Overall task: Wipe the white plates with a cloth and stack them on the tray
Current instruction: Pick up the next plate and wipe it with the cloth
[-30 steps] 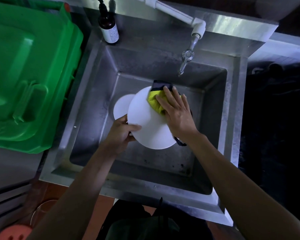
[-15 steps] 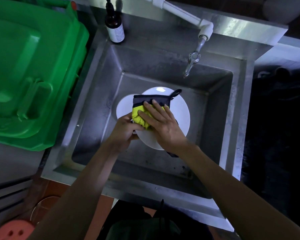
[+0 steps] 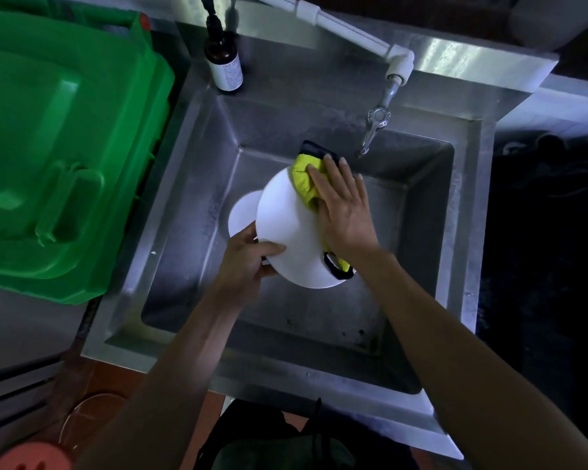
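In the middle of the frame, over the sink (image 3: 190, 184), our left hand (image 3: 248, 262) pinches the white plate (image 3: 292, 232) at its edge. Our right hand (image 3: 345, 205) presses the yellow cloth (image 3: 304, 179) on it with straight fingers. We should rub all over and hold tight.

No text can be read. The brown bottle (image 3: 223, 62) at the back left corner of the sink (image 3: 197, 184) has a white label, but its print is too blurred.
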